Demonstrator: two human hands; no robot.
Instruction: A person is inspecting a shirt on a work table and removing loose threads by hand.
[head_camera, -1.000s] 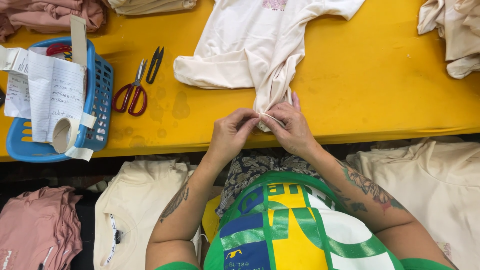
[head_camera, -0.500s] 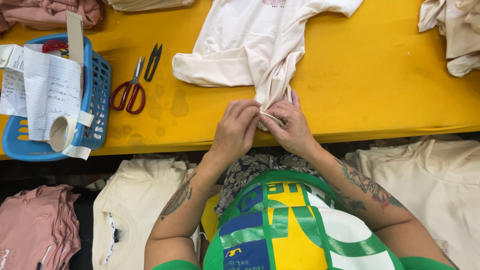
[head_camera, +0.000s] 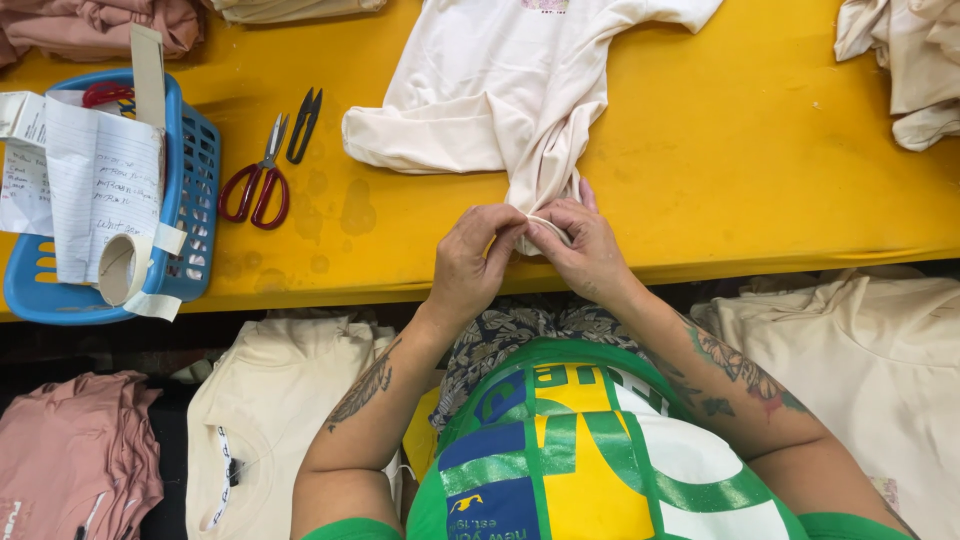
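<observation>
A wide yellow worktop (head_camera: 760, 170) carries a cream cotton T-shirt (head_camera: 500, 90), spread out with its hem bunched at the near edge. There the left hand (head_camera: 475, 262) and right hand (head_camera: 585, 250) meet, each grip pinched narrow on a fold of the hem. Far left sits a blue plastic basket (head_camera: 195, 200) holding handwritten paper sheets (head_camera: 95, 185). Beside it lie red-handled scissors (head_camera: 258, 180) and small black thread snips (head_camera: 305, 122).

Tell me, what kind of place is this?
Probably a clothing workshop. Both hands pinch a cream shirt on a yellow table, with red scissors, thread snips and folded shirt piles nearby.
</observation>
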